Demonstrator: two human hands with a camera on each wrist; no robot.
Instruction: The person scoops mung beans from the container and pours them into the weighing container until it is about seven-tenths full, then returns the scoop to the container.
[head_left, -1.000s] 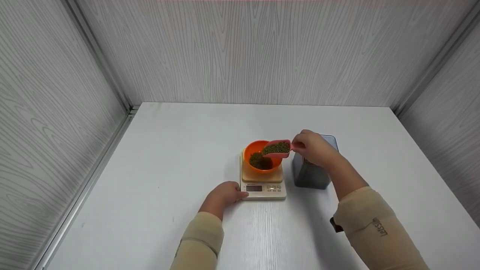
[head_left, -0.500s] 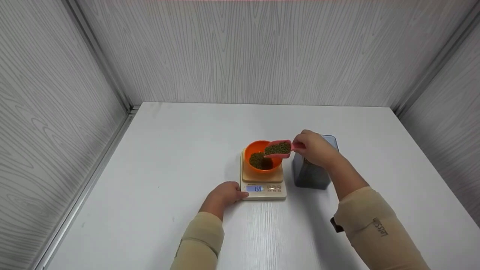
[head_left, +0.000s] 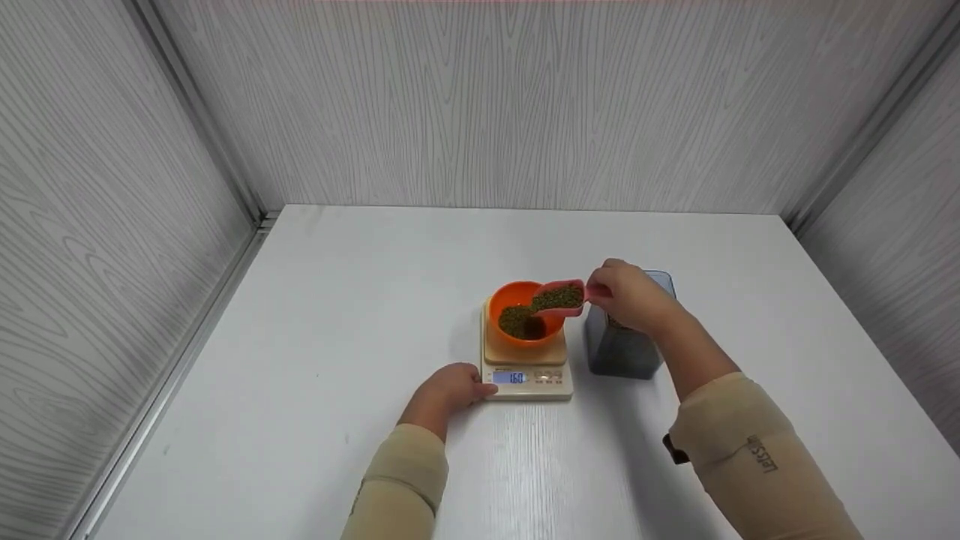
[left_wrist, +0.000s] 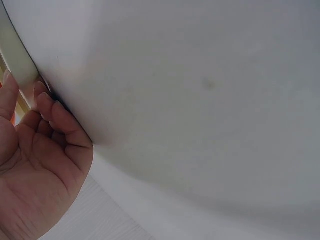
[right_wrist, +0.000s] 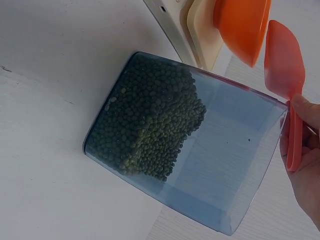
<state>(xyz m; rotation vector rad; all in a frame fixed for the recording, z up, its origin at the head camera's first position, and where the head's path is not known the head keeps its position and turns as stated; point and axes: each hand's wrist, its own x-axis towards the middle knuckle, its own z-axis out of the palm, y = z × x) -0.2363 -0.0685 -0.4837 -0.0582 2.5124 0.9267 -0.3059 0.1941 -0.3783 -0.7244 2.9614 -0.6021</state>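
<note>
Scoop (right_wrist: pixel 285 61) is pinched by right hand (head_left: pixel 634 300); left hand (head_left: pixel 448 386) grips scale (head_left: pixel 536 391).

- Table (head_left: pixel 360 300): the white, smooth top in front of me, bearing a few small, faint marks to my left.
- Kitchen scale (head_left: pixel 531 391): flat on the tabletop, near its middle; pale base, display at the end nearest me.
- Container (head_left: pixel 624 356): clear, blue-tinted and box-shaped, standing upright just to the right of the scale as I look.
- Shadow (head_left: pixel 641 450): a soft band on the tabletop, extending from near the container toward me.
</note>
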